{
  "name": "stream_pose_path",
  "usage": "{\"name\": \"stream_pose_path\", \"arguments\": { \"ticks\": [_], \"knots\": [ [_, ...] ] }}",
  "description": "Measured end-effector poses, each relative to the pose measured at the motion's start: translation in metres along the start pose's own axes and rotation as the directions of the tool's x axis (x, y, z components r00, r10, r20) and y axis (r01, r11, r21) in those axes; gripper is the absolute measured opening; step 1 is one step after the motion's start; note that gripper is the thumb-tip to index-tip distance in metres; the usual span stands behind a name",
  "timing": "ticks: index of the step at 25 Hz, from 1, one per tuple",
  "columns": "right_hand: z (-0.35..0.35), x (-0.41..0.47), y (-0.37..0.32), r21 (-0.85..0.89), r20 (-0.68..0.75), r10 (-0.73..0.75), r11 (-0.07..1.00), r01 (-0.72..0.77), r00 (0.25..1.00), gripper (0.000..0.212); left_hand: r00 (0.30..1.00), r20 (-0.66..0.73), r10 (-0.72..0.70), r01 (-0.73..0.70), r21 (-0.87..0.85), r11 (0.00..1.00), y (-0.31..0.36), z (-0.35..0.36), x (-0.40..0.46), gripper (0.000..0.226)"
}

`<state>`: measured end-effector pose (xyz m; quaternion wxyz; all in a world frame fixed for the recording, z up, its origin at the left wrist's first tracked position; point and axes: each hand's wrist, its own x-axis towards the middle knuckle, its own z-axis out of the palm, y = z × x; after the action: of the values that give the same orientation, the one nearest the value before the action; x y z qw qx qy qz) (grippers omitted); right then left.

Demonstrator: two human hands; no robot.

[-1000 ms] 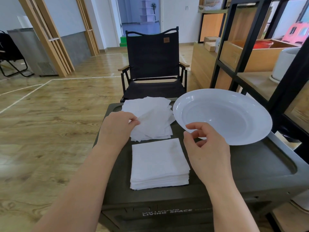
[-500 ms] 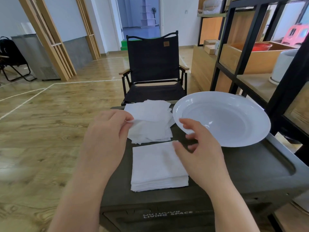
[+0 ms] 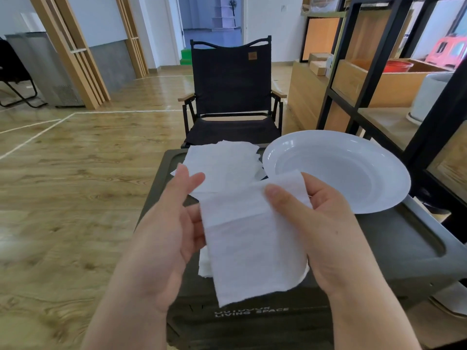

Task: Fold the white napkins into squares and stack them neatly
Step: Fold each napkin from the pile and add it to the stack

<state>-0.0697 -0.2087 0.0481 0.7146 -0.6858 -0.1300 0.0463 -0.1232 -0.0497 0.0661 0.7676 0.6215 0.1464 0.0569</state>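
Observation:
One white napkin [image 3: 252,243] hangs in the air above the dark box table [image 3: 394,246], held between both hands. My left hand [image 3: 171,231] grips its left edge with the fingers behind the sheet. My right hand [image 3: 321,223] holds its right side, thumb on the front and the top edge curled over the fingers. Behind it lies the loose pile of unfolded napkins [image 3: 222,165] at the table's far side. The stack of folded napkins [image 3: 204,263] is almost wholly hidden under the held sheet; only its left edge shows.
A large white plate [image 3: 338,170] sits at the table's right, close to my right hand. A black folding chair [image 3: 232,97] stands just beyond the table. A black and wood shelf unit [image 3: 379,79] runs along the right. Wooden floor lies to the left.
My left hand lifted a napkin off the loose pile and brought it toward me. My right hand came up and took its right side. The sheet now covers the folded stack.

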Motion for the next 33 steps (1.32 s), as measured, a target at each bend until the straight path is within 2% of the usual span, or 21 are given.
{"name": "stream_pose_path", "arguments": {
  "ticks": [2, 4, 6, 8, 11, 13, 16, 18, 21, 24, 27, 29, 31, 33],
  "knots": [
    [0.002, 0.0, 0.002, 0.02, -0.072, 0.016, 1.0, -0.014, 0.997, 0.015, 0.999, 0.02, 0.05, -0.051, 0.035, 0.998, -0.006, -0.003, 0.002, 0.077],
    [0.004, 0.002, 0.005, 0.05, -0.136, 0.017, 0.999, -0.01, 0.991, 0.026, 0.988, 0.033, 0.151, -0.154, 0.107, 0.982, -0.009, -0.004, 0.004, 0.088],
    [0.005, 0.004, 0.007, 0.023, -0.209, 0.009, 1.0, -0.004, 0.978, 0.047, 0.96, 0.085, 0.266, -0.276, 0.147, 0.95, -0.01, -0.004, 0.002, 0.074],
    [0.005, 0.005, 0.009, -0.054, -0.201, -0.059, 0.997, 0.049, 0.978, 0.055, 0.92, 0.04, 0.391, -0.384, 0.308, 0.871, -0.011, -0.006, 0.001, 0.048],
    [0.002, 0.003, 0.007, -0.247, -0.051, -0.189, 0.954, 0.171, 0.981, 0.04, 0.849, -0.034, 0.527, -0.387, 0.638, 0.665, -0.014, -0.009, 0.003, 0.028],
    [0.0, 0.003, 0.01, -0.402, 0.025, -0.249, 0.884, 0.238, 0.968, 0.034, 0.83, -0.021, 0.558, -0.374, 0.721, 0.583, -0.015, -0.01, 0.006, 0.02],
    [0.001, 0.002, 0.012, -0.58, 0.108, -0.303, 0.754, 0.308, 0.947, 0.033, 0.824, 0.026, 0.565, -0.4, 0.734, 0.549, -0.018, -0.017, 0.01, 0.024],
    [0.001, 0.002, 0.014, -0.615, 0.128, -0.308, 0.721, 0.319, 0.943, 0.03, 0.822, 0.04, 0.568, -0.42, 0.717, 0.557, -0.019, -0.021, 0.01, 0.03],
    [0.0, 0.003, 0.014, -0.584, 0.115, -0.318, 0.744, 0.323, 0.941, 0.016, 0.801, 0.075, 0.594, -0.478, 0.677, 0.56, -0.017, -0.027, 0.011, 0.028],
    [0.0, 0.002, 0.011, -0.535, 0.11, -0.312, 0.781, 0.321, 0.944, 0.017, 0.777, 0.092, 0.623, -0.505, 0.682, 0.529, -0.015, -0.03, 0.012, 0.015],
    [-0.001, 0.003, 0.011, -0.479, 0.055, -0.304, 0.828, 0.292, 0.951, 0.021, 0.785, 0.101, 0.612, -0.477, 0.728, 0.492, -0.015, -0.033, 0.014, 0.016],
    [0.001, 0.004, 0.012, -0.329, 0.0, -0.27, 0.909, 0.255, 0.963, 0.025, 0.815, 0.092, 0.571, -0.467, 0.689, 0.555, -0.016, -0.034, 0.015, 0.02],
    [0.002, 0.006, 0.013, -0.128, -0.015, -0.206, 0.971, 0.202, 0.978, 0.023, 0.885, 0.098, 0.456, -0.433, 0.536, 0.724, -0.017, -0.033, 0.015, 0.026],
    [0.003, 0.008, 0.017, -0.067, 0.01, -0.113, 0.991, 0.114, 0.994, 0.022, 0.943, 0.09, 0.321, -0.332, 0.333, 0.883, -0.022, -0.028, 0.018, 0.02]
  ]
}}
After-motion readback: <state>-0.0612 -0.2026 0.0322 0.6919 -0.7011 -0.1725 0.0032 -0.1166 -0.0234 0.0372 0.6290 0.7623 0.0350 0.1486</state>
